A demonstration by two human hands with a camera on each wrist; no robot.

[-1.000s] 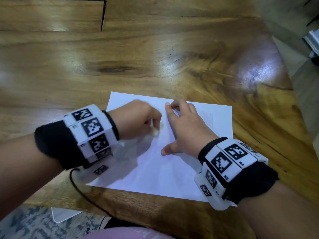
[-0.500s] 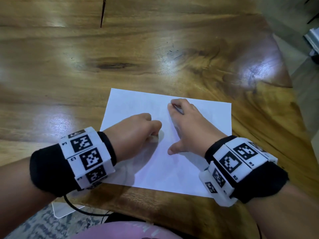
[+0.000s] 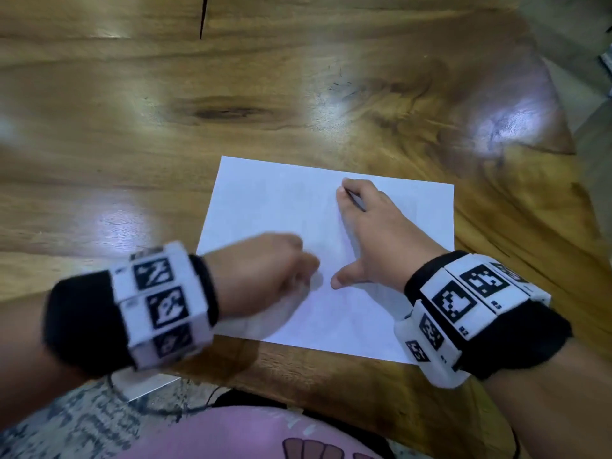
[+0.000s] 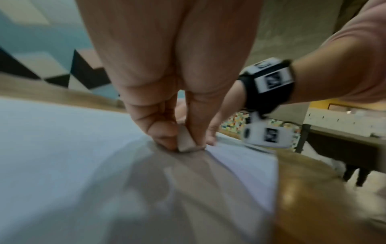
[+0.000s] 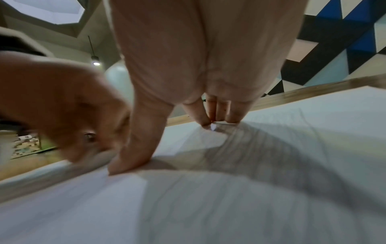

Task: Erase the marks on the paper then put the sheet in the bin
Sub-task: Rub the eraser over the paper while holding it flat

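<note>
While the left hand (image 3: 265,273) pinches one eraser (image 4: 186,142), apparently rubbing, the right hand (image 3: 381,233) presses straight fingers on one white sheet (image 3: 275,207) bearing faint grey marks (image 5: 271,148).

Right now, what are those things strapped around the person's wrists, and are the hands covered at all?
Both hands are bare: left hand, right hand. Each wrist carries a wide black fabric band topped with white blocky plastic panels printed with black-and-white square code markers. A thin black cable hangs below the left wrist.
</note>
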